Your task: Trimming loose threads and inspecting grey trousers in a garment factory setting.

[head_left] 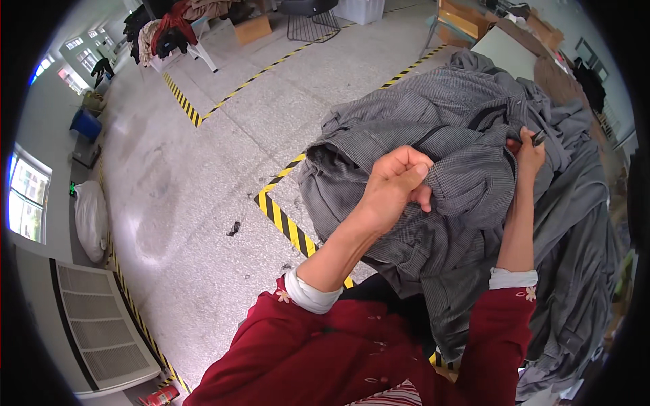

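A large heap of grey, finely checked garments (406,243) fills the right side in front of me; what look like waistbands show among the folds. My left hand (399,179) is closed, pinching the edge of one grey garment (474,179) between thumb and fingers. Across that same garment, to the right, my right hand (530,159) is curled at its far edge. A small dark pointed tool (538,139) sticks out of the right hand; its kind is too small to make out. The right fingertips are partly hidden by cloth.
Yellow-and-black tape (284,223) marks the grey floor left of the heap. Farther off stand a table piled with clothes (172,30), a black chair (308,10) and cardboard boxes (252,29). A white sack (91,220) and a vented cabinet (101,325) line the left wall.
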`<state>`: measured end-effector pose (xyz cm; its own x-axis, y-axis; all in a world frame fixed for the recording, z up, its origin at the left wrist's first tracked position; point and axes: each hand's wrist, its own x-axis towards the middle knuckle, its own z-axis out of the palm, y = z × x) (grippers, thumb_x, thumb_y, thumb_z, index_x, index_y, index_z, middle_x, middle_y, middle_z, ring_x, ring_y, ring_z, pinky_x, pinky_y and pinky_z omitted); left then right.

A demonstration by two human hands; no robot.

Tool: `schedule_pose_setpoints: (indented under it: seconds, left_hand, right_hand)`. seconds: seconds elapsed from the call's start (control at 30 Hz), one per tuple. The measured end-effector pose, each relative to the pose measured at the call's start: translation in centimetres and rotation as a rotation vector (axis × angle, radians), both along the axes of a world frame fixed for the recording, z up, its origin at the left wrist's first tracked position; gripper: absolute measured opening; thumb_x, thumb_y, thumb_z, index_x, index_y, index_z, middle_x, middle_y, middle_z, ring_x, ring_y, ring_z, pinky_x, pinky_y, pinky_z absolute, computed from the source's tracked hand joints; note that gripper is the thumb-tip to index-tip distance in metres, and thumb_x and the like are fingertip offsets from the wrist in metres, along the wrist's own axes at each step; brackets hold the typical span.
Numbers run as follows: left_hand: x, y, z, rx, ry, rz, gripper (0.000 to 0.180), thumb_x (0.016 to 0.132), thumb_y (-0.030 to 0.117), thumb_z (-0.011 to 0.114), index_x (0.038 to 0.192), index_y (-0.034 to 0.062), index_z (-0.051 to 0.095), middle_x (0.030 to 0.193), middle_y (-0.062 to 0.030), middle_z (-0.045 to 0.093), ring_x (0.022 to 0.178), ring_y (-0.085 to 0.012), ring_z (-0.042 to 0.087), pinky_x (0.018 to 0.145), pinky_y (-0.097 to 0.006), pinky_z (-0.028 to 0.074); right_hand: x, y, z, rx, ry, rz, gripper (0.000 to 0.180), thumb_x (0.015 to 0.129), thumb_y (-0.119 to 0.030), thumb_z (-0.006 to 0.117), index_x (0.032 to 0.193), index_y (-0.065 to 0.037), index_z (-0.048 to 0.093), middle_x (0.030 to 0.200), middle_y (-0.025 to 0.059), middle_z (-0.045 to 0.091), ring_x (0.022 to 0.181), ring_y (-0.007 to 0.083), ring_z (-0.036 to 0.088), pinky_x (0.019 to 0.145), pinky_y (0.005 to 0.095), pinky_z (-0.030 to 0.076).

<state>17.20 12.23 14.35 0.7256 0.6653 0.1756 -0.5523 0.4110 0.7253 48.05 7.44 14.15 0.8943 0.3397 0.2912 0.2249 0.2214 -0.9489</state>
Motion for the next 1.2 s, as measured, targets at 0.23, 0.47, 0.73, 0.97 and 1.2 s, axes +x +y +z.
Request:
schedule_pose_setpoints:
  seconds: [0.23,0.47,0.73,0.97,1.2]
  left_hand:
    - [-1.6,-0.5,0.0,0.107,0.122,-0.033,0.01,0.084,0.0,0.05,0.094,0.0016,0.053,0.076,-0.0012,0.053,0.063,-0.0091,0.053,0.055,-0.024,0.045]
    - [-1.9,-2.5,-2.3,0.843,0.326,-0.089,0.015,0.079,-0.001,0.055,0.094,-0.001,0.056,0.085,-0.0047,0.055,0.078,-0.0153,0.052,0.068,-0.026,0.042]
    - [-1.4,-2.9,-3.0,1.189,0.431,-0.114,0.021,0.077,-0.003,0.051,0.096,0.0,0.057,0.09,-0.0121,0.06,0.084,-0.0286,0.057,0.073,-0.035,0.045]
    - [0.3,-2.4,-2.8,1.488,0.699,0.426,0.011,0.073,0.002,0.055,0.083,0.0061,0.053,0.068,-0.0101,0.051,0.06,-0.0309,0.055,0.048,-0.04,0.042]
    - [-0.4,1.9,1.4,1.151,0.367,0.768,0.005,0.078,0.0,0.057,0.079,-0.0009,0.052,0.065,-0.0104,0.05,0.054,-0.0229,0.05,0.051,-0.03,0.039]
  right_hand:
    - [0.4,-0.6,-0.7,0.027,0.036,-0.027,0.018,0.08,-0.017,0.064,0.086,-0.004,0.053,0.064,0.0056,0.056,0.046,0.0151,0.055,0.043,0.0264,0.046]
    - [1.9,-5.8,-0.6,0.047,0.01,-0.164,0.012,0.08,-0.013,0.062,0.083,-0.003,0.057,0.062,0.0023,0.053,0.045,0.0109,0.047,0.04,0.0242,0.035]
    - [-0.6,-10.8,-1.3,0.075,0.016,-0.184,0.01,0.081,-0.012,0.061,0.082,-0.007,0.053,0.059,-0.0029,0.048,0.042,0.0052,0.039,0.037,0.0208,0.028]
    - [-2.7,-13.2,-0.4,0.031,-0.071,-0.114,0.007,0.085,-0.013,0.057,0.082,-0.008,0.053,0.058,-0.0064,0.044,0.043,0.0018,0.036,0.038,0.019,0.026]
    - [-2.5,-15.6,0.6,0.0,-0.153,-0.066,0.007,0.086,-0.013,0.057,0.085,-0.007,0.052,0.065,-0.0041,0.043,0.046,0.0039,0.036,0.04,0.02,0.029]
